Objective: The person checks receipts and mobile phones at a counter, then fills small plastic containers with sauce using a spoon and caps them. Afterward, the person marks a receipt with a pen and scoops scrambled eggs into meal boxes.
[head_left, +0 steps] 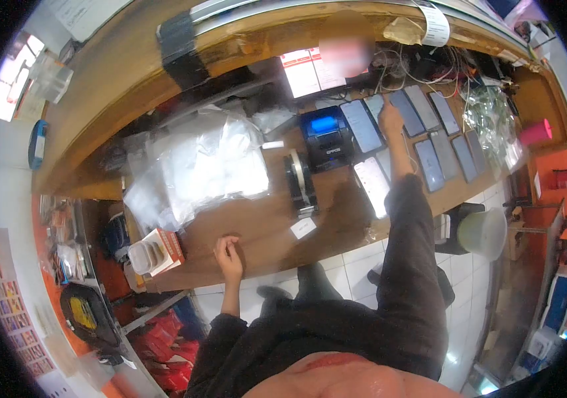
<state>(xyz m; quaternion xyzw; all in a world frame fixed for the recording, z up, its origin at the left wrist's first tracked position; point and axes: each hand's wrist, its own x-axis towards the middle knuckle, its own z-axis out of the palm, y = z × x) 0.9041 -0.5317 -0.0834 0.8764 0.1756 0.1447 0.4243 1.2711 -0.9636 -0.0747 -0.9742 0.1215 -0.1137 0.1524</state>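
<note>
My right hand (pixel 391 119) reaches over the far part of the table, its index finger stretched out at a phone (pixel 373 103) in the back row. Whether the fingertip touches the screen, I cannot tell. Beside it lie a large grey-blue phone (pixel 361 126) and a dark phone (pixel 406 113). Under my right forearm, a phone with a lit white screen (pixel 372 186) lies near the front edge. My left hand (pixel 229 257) is at the table's front edge, its fingers loosely bent and apart, with nothing visible in them.
A black label printer (pixel 327 138) and a tape dispenser (pixel 300 182) stand mid-table. Clear plastic bags (pixel 210 166) are piled at left, above a plastic container (pixel 144 255). More phones (pixel 430 164) lie at right, near bubble wrap (pixel 492 119). A monitor (pixel 300 71) stands behind; a bin (pixel 482 233) is below.
</note>
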